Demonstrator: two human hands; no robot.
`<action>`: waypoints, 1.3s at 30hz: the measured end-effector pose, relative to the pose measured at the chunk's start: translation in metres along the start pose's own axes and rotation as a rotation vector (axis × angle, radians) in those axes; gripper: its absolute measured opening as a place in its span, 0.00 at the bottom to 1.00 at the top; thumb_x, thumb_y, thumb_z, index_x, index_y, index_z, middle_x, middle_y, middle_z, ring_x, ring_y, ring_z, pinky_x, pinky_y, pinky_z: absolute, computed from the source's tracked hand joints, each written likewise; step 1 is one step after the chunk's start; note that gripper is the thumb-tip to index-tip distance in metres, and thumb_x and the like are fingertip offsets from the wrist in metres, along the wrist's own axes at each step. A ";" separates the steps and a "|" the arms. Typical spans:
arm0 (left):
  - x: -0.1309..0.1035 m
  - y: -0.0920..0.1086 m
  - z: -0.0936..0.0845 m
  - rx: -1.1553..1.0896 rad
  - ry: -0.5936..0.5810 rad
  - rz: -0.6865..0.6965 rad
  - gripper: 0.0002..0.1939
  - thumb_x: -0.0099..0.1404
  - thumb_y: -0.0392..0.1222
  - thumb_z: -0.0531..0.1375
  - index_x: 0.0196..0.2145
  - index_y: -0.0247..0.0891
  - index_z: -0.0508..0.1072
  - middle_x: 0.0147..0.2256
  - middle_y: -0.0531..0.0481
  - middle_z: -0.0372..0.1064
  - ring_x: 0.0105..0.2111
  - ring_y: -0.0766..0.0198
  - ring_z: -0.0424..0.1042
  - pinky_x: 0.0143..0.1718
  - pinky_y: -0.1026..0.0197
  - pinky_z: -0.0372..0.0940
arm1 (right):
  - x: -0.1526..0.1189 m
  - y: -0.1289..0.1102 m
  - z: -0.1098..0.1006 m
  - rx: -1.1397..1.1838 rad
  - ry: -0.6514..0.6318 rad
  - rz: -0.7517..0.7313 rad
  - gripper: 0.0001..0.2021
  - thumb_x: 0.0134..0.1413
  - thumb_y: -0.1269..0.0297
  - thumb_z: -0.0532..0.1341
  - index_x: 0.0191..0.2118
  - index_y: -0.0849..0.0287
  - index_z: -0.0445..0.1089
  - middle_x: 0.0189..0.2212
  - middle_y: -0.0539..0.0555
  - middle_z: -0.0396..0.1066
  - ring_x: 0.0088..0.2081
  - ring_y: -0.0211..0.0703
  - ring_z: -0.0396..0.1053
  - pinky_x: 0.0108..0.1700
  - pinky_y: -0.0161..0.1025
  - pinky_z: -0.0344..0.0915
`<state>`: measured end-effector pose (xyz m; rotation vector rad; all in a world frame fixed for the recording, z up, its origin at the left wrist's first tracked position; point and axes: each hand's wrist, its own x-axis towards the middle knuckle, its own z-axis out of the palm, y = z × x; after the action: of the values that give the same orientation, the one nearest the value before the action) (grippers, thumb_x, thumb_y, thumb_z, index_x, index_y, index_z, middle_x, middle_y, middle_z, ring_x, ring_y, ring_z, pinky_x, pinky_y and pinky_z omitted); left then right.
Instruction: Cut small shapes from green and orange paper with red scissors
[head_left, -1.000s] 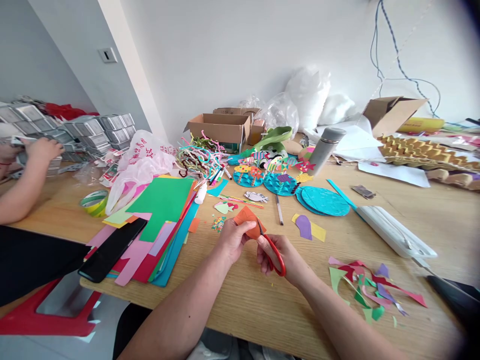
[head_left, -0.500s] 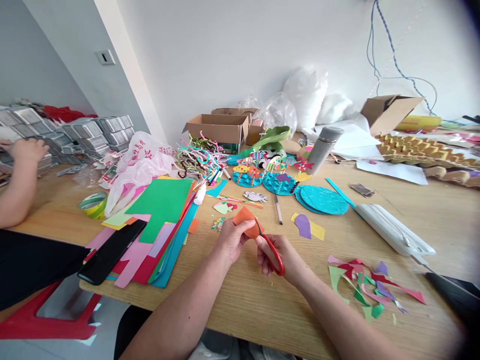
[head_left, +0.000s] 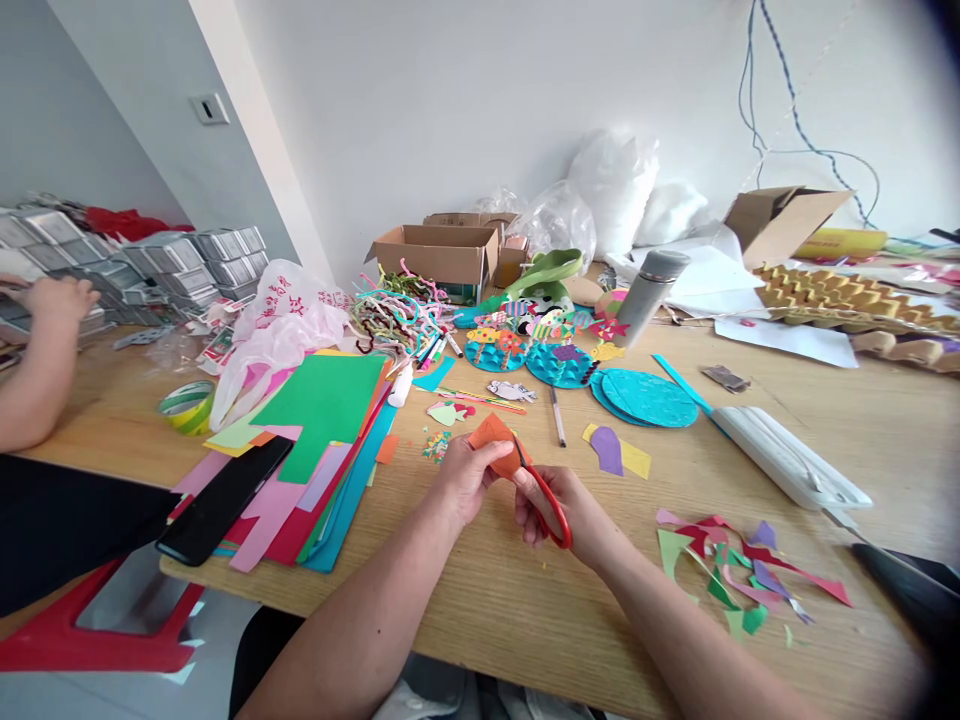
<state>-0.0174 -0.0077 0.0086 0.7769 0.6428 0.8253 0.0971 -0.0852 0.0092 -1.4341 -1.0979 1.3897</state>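
Between thumb and fingers, my left hand (head_left: 466,478) pinches a piece of orange paper (head_left: 489,431) above the table's near half. My right hand (head_left: 564,505) is closed around the red handles of a pair of scissors (head_left: 556,512). The scissors' blades meet the right edge of the orange paper. Just beyond the hands lie a pale green and red paper fish (head_left: 451,412), a grey paper fish (head_left: 511,391) and a pen (head_left: 557,418). Purple paper (head_left: 606,451) rests on a yellow piece to the right.
Coloured sheets (head_left: 322,400) and a black phone (head_left: 225,502) lie at left, near yellow tape (head_left: 186,406). Paper scraps (head_left: 742,570) and a white power strip (head_left: 787,460) are at right. Blue discs (head_left: 649,398) and a grey bottle (head_left: 651,296) stand farther back. Another person's hand (head_left: 64,298) is far left.
Both hands keep nearly the same pose, with the scissors still at the orange paper's edge. The view has shifted very slightly.
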 end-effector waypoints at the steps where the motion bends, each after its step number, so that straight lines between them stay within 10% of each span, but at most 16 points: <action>1: 0.000 0.000 0.000 0.003 0.002 0.000 0.09 0.45 0.38 0.67 0.24 0.32 0.72 0.23 0.51 0.69 0.24 0.67 0.66 0.28 0.64 0.60 | 0.000 0.000 0.000 -0.002 0.000 0.003 0.25 0.48 0.39 0.56 0.23 0.60 0.60 0.14 0.48 0.66 0.13 0.34 0.65 0.14 0.29 0.59; 39: 0.003 0.002 -0.001 -0.001 0.013 -0.034 0.10 0.41 0.38 0.67 0.22 0.32 0.71 0.22 0.51 0.67 0.24 0.68 0.65 0.27 0.65 0.58 | -0.004 -0.007 -0.005 -0.066 -0.035 0.021 0.26 0.46 0.38 0.57 0.21 0.61 0.61 0.14 0.49 0.66 0.14 0.35 0.66 0.14 0.29 0.57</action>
<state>-0.0175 -0.0042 0.0097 0.7582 0.6656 0.8004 0.1018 -0.0875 0.0175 -1.4771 -1.1640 1.4097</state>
